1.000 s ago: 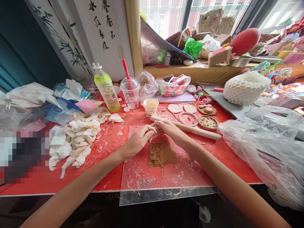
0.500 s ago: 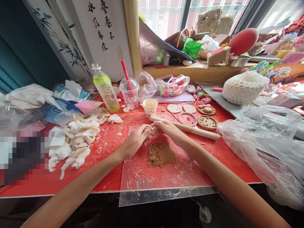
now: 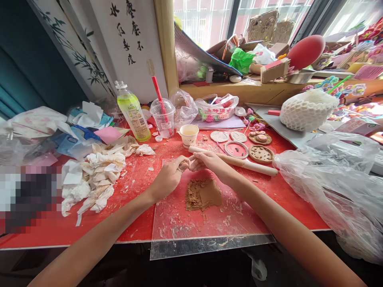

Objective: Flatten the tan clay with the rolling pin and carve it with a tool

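Note:
Both hands meet above the far part of a clear board [image 3: 170, 227]. My left hand [image 3: 167, 177] is closed round a small lump of brown clay [image 3: 184, 162], mostly covered by the fingers. My right hand [image 3: 207, 160] has its fingers bent together and pressed against the lump from the right; its fingertips are partly hidden. Below the hands a flattened slab of brown clay [image 3: 211, 194] lies on the board, crumbly and torn along its left side. Just beyond my right hand lies a pale rolling pin [image 3: 260, 167].
A paper cup [image 3: 189, 139], a lidded plastic cup [image 3: 163, 119] and a green drink bottle [image 3: 133, 113] stand behind. Crumpled tissues [image 3: 101, 171] lie left. Round clay pieces [image 3: 261, 153] and a ring [image 3: 236, 144] sit beyond the pin. A plastic bag [image 3: 335, 187] spreads at right.
The fingers of my left hand have shifted slightly over the lump, covering more of it. My right hand stays against it, and the slab is unchanged.

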The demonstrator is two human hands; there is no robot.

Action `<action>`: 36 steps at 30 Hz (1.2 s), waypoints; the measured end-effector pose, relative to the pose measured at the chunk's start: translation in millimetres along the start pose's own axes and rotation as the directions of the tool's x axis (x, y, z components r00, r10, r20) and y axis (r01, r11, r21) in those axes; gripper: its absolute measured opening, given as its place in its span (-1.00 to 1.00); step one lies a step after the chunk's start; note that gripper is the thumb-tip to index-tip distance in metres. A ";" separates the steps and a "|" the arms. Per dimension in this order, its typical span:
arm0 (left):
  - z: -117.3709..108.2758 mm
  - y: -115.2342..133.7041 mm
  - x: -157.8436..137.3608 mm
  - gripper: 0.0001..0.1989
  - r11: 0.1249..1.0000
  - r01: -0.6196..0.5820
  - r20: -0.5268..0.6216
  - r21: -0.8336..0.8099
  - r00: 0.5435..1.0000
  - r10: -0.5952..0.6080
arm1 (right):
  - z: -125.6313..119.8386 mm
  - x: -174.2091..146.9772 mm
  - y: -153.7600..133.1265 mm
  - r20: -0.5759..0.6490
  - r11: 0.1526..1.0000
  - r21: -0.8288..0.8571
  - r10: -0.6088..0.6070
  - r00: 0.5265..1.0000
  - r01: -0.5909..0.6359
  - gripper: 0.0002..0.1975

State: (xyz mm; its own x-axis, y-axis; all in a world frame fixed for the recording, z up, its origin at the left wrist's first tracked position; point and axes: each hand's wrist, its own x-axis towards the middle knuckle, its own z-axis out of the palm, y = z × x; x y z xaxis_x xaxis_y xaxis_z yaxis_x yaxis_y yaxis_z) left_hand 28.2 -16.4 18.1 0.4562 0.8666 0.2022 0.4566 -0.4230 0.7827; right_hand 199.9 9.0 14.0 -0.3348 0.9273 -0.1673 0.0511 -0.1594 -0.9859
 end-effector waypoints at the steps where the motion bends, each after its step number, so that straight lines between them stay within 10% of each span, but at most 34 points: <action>1: 0.0 0.5 0.2 -0.77 0.999 0.008 0.005 -0.037 1.000 -0.008 | -0.1 0.3 0.3 -0.001 1.000 -0.001 -0.003 1.000 0.003 -0.68; 13: 2.3 -3.4 1.8 -0.72 0.909 0.070 0.141 -0.411 0.990 -0.012 | -0.5 -0.7 3.4 0.090 0.997 -0.056 -0.049 0.995 0.054 -0.67; 22: 3.7 -5.9 3.3 -0.88 0.991 0.070 0.076 -0.113 0.995 -0.062 | -0.6 -1.5 1.8 0.051 0.998 -0.056 -0.019 0.999 0.022 -0.70; 36: 5.3 -3.7 -0.9 -0.94 0.987 0.111 0.104 -0.117 0.990 -0.099 | 1.0 0.3 3.9 0.063 1.000 -0.023 0.022 0.998 -0.021 -0.71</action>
State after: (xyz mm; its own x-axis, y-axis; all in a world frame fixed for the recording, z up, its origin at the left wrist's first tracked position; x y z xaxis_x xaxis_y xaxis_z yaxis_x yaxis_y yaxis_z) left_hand 30.1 -17.0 11.8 0.4863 0.8716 0.0615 0.4117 -0.2906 0.8637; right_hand 199.0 8.3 10.1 -0.3925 0.9002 -0.1887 0.0796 -0.1712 -0.9820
